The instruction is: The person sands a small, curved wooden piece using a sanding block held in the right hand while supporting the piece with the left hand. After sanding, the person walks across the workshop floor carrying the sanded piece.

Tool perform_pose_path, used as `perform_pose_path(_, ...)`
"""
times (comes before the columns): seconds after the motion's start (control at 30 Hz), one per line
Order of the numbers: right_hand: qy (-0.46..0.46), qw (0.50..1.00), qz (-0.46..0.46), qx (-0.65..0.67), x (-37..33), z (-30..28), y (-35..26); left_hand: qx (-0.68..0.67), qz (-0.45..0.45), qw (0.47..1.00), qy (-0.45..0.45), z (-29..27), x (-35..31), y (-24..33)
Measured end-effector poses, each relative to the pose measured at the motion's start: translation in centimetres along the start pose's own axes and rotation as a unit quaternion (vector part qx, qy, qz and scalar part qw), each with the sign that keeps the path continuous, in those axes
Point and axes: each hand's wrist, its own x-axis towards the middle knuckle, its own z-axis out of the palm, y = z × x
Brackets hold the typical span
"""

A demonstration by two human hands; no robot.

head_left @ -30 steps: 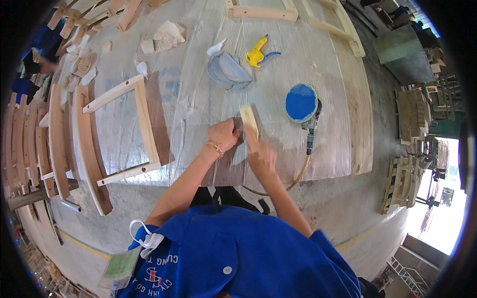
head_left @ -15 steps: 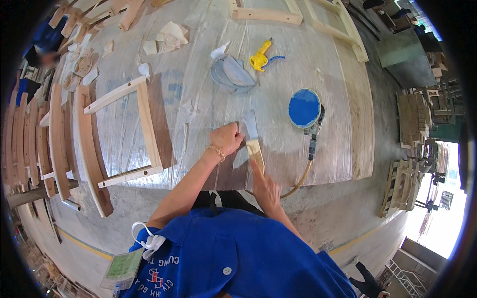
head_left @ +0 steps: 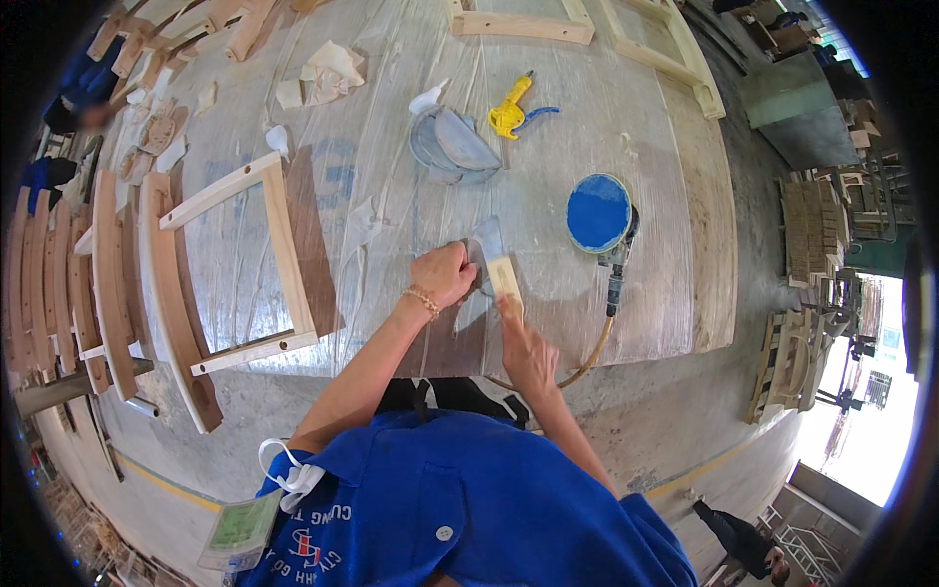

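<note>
In my right hand (head_left: pixel 529 354) is a putty knife, its pale wooden handle (head_left: pixel 505 278) gripped with the index finger stretched along it. The broad metal blade (head_left: pixel 488 236) points away from me, low over the plastic-covered table (head_left: pixel 655 303). My left hand (head_left: pixel 442 274) is closed beside the blade, knuckles close to its left edge. Whatever its fingers hold is hidden. Beyond the hands lies a grey, bowl-like scoop (head_left: pixel 452 147) with a small white bottle (head_left: pixel 427 98) behind it. A yellow air blow gun (head_left: pixel 509 110) rests to the right of these.
A round sander with a blue pad (head_left: pixel 599 213) and a hose (head_left: pixel 597 357) lies to the right. Wooden frame parts (head_left: pixel 286 245) stand at left, with more frames (head_left: pixel 523 26) at the far edge. Crumpled scraps (head_left: pixel 333 73) lie far left. Another person (head_left: pixel 738 538) is at lower right.
My right hand and the putty knife have shifted slightly away from me, and the handle has turned a little. My left hand stays almost in place. The person at lower right shows more fully.
</note>
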Motion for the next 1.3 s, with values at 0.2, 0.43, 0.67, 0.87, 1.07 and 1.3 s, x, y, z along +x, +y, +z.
perform_pose_path(0.2, 0.077, 0.996, -0.017, 0.029, 4.4, 0.1, -0.3, 0.013, 0.026, 0.999, 0.033, 0.6, 0.1, 0.5)
perform_pose_path(0.43, -0.029, 0.999, 0.024, 0.017, 1.2, -0.3, 0.3, 0.008, 0.008, 1.0, 0.015, 0.3, 0.0, 0.0)
perform_pose_path(0.67, 0.058, 0.997, -0.036, 0.035, 5.9, -1.2, 0.3, -0.369, -0.061, 0.913, -0.162, -1.6, 0.4, -0.1)
perform_pose_path(0.87, 0.062, 0.997, -0.038, 0.015, 3.5, 0.4, -0.4, -0.191, -0.033, 0.976, -0.1, -1.2, 0.1, -0.1)
perform_pose_path(1.07, 0.041, 0.996, -0.046, 0.063, -0.2, 2.0, -1.0, -0.156, 0.005, 0.981, -0.115, -1.4, 0.2, -0.2)
perform_pose_path(1.3, 0.129, 0.991, -0.016, -0.044, 1.8, 4.7, -0.7, -0.143, 0.058, 0.987, -0.039, 0.4, 0.7, 0.3)
